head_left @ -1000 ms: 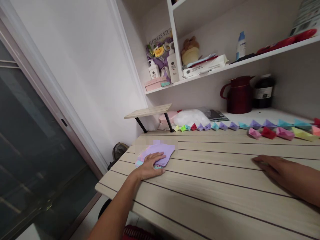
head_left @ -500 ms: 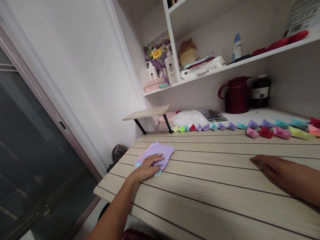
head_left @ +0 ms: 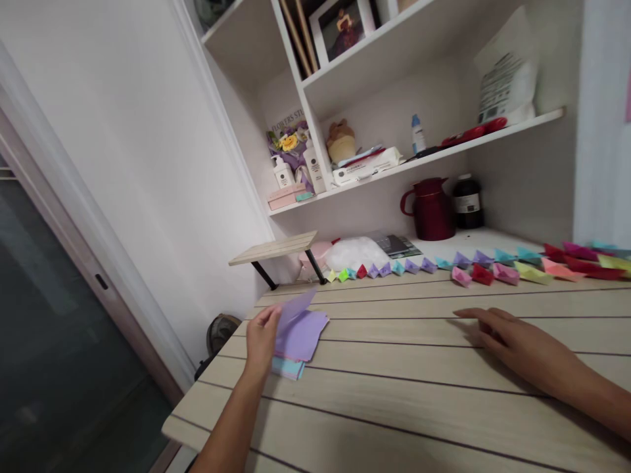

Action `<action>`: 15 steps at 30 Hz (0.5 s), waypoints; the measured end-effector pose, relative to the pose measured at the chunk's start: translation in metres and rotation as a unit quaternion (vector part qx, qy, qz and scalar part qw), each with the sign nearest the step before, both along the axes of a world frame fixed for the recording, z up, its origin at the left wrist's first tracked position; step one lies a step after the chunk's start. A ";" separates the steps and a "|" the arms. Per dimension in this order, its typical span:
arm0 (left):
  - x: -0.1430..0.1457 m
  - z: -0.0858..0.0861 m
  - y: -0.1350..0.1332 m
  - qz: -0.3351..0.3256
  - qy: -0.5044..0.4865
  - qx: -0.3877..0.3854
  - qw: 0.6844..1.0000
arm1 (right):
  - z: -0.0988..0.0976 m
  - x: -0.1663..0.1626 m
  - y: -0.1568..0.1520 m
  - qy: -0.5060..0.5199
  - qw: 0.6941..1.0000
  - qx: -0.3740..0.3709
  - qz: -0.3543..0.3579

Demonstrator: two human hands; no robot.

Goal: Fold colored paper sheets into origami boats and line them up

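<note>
My left hand pinches the edge of a purple sheet of paper and holds it tilted up off a stack. The stack of coloured paper lies on the left of the table, purple on top, with light blue sheets sticking out at the near side. My right hand hovers low over the table on the right, fingers stretched forward and holding nothing. Beyond it, folded paper boats in many colours stand in rows along the back of the table.
The slatted wooden table fills the front. At its back left stands a small raised shelf on black legs, beside a white plastic bag. A dark red jug and a dark bottle stand behind the boats, under wall shelves.
My left hand has gone from lying flat on the stack to lifting one purple sheet by its edge. The view has shifted right and up; my right hand stays empty.
</note>
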State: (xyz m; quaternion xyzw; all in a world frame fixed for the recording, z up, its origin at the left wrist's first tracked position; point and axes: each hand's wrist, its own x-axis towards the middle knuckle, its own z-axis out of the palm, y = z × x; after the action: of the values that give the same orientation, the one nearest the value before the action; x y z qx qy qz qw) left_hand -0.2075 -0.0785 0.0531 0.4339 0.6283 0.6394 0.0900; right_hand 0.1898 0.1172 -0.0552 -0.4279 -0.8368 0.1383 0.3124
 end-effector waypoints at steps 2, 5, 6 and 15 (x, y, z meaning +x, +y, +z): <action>0.014 0.011 0.009 0.007 -0.057 0.046 0.997 | 0.015 -0.004 -0.009 0.052 0.999 -0.015 0.006; 0.049 0.013 0.027 -0.046 -0.167 0.057 0.983 | 0.034 -0.009 -0.024 0.150 0.985 -0.067 0.057; 0.062 0.011 0.033 -0.073 -0.207 0.048 0.974 | 0.039 -0.010 -0.028 0.183 0.976 -0.092 0.075; 0.154 -0.023 0.065 -0.242 -0.453 -0.098 0.852 | 0.057 -0.002 -0.042 0.337 0.875 -0.295 0.183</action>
State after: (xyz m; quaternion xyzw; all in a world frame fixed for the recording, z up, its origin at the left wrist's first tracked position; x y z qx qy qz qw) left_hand -0.0531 -0.0136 0.0305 0.2232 0.4524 0.6583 0.5586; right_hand 0.1881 0.0753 0.0020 -0.2671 -0.6645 0.5693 0.4037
